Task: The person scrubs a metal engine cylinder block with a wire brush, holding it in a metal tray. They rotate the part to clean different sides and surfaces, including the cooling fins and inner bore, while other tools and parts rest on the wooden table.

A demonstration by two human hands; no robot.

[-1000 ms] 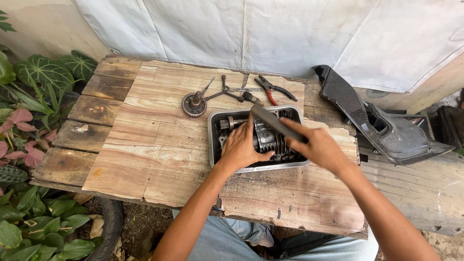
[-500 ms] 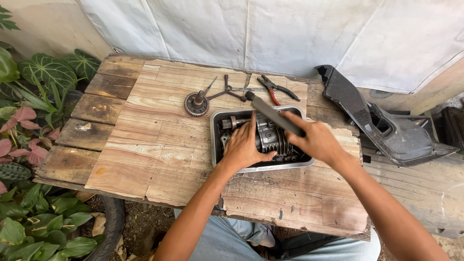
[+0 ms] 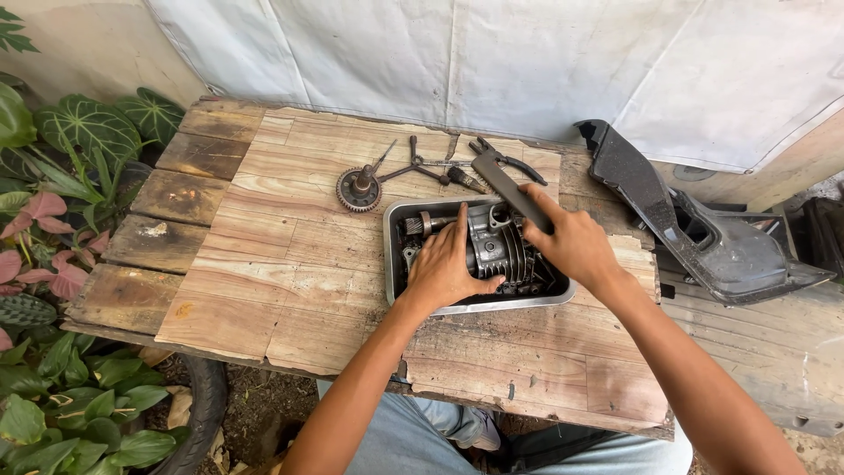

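We are taking the shallow rectangular metal tray [image 3: 393,264] as our landmark. Nearest the camera, below the tray's near rim, we are seeing the person's blue-trousered knees [image 3: 422,440] showing under the edge of the weathered wooden plank table [image 3: 264,264]. The left hand [image 3: 447,268] is lying flat inside the tray, fingers spread open, pressing on the grey finned metal engine part [image 3: 501,251], which is sitting in the middle of the tray. The right hand [image 3: 576,244] is hovering over the tray's right side, fingers closed around a long flat dark tool [image 3: 505,185] that is slanting up past the tray's far rim. The two hands are working close together, not touching.

Just beyond the tray's far left corner, a rusty toothed gear with a short shaft [image 3: 359,187] is resting on the planks. Beyond the far rim, a three-armed wrench [image 3: 413,167] and dark pliers [image 3: 505,158] are lying together. Right of the tray, a black moulded plastic panel [image 3: 703,237] is lying off the table. Left of the tray, past the table, green and pink leafy plants [image 3: 53,176] are growing. Farthest behind, a white sheet [image 3: 457,62] is hanging.
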